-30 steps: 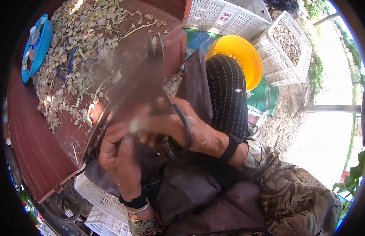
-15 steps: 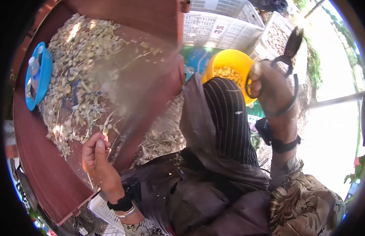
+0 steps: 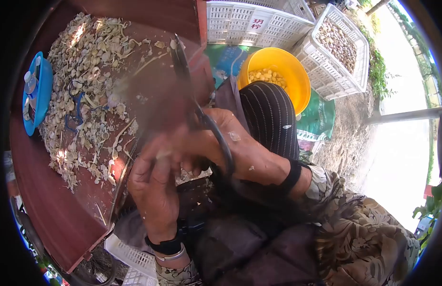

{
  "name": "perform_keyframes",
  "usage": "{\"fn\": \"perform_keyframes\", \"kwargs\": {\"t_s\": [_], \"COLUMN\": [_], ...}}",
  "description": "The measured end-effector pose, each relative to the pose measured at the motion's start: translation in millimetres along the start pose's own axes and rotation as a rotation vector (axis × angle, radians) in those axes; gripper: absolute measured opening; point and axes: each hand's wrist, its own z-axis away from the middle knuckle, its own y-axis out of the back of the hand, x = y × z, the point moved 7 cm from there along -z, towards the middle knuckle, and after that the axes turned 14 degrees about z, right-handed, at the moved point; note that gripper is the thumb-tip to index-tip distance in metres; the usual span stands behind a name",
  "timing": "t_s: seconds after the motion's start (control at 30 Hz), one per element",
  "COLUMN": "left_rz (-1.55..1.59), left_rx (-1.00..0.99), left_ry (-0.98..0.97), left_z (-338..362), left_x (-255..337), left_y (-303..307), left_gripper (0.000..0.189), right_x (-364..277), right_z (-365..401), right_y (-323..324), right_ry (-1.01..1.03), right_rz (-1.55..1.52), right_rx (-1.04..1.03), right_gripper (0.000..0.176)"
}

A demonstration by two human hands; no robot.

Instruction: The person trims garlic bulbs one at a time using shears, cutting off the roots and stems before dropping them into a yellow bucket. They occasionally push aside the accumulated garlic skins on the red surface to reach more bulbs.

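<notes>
Black-handled scissors (image 3: 209, 121) are in my right hand (image 3: 221, 138), their blades pointing up and a handle loop around the hand. My left hand (image 3: 156, 186) is closed, thumb against fingers, on a small pale piece that looks like a garlic clove (image 3: 163, 154). Both hands meet above my lap, and a blur hides part of the fingers. Just to their left, dry garlic skins and stems (image 3: 87, 95) lie in a heap on a reddish-brown surface (image 3: 54, 205).
A yellow bucket (image 3: 297, 76) holding pale cloves stands beside my striped knee. Behind it are white crates (image 3: 252, 24), and one crate (image 3: 321, 71) at the right is full of cloves. A blue basin (image 3: 45, 95) with a bottle sits at the far left.
My right hand has come from above the yellow bucket to my left hand, bringing the scissors. My left hand has shifted right. The view has turned slightly, showing more of the bucket.
</notes>
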Motion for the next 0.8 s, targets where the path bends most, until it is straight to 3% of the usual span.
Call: {"fn": "perform_keyframes", "kwargs": {"t_s": [0.1,0.17,0.2,0.3,0.4,0.43,0.47,0.5,0.53,0.6,0.7,0.8], "left_rz": [0.024,0.011,-0.008,0.106,-0.067,-0.189,-0.086,-0.171,0.094,0.324,-0.428,-0.706], "left_rx": [0.172,0.130,0.104,0.181,0.225,0.212,0.251,0.104,0.019,0.105,0.353,0.367], "left_ry": [-0.110,-0.068,-0.062,0.419,0.334,0.172,-0.037,-0.238,-0.368,-0.288,-0.554,-0.294], "left_z": [-2.1,-2.2,-3.5,-4.1,-35.1,-56.2,-75.0,-98.9,-114.6,-127.5,-138.1,-147.7], "left_x": [12.2,14.0,20.3,9.6,69.7,116.2,165.9,225.0,279.8,334.5,333.2,261.2], "left_y": [18.6,25.7,29.6,51.6,78.8,85.3,84.8,83.5,96.9,116.1,174.5,207.9], "left_gripper": [0.027,0.025,0.025,0.025,0.020,0.020,0.024,0.032,0.040,0.046,0.043,0.033], "right_x": [-20.8,-38.9,-47.5,-59.6,-25.9,-12.6,-4.2,2.6,3.8,-2.7,-7.8,-3.7], "right_z": [-22.0,-40.3,-56.3,-92.4,-109.6,-109.1,-107.1,-104.9,-103.3,-105.7,-106.5,-107.4], "right_y": [0.2,-2.2,-7.3,-17.5,-2.9,3.9,10.0,13.0,14.2,12.4,16.0,16.1], "right_ry": [0.181,0.364,0.268,0.092,0.086,0.092,0.091,0.024,-0.010,-0.057,-0.037,-0.071], "right_rz": [0.197,0.374,0.342,0.323,0.260,0.261,0.265,0.264,0.271,0.288,0.305,0.300], "right_rx": [-0.021,-0.039,-0.041,-0.015,0.022,0.046,0.073,0.071,0.052,0.007,0.099,0.037], "right_gripper": [0.019,0.022,0.022,0.017,0.016,0.016,0.016,0.015,0.015,0.016,0.017,0.019]}}
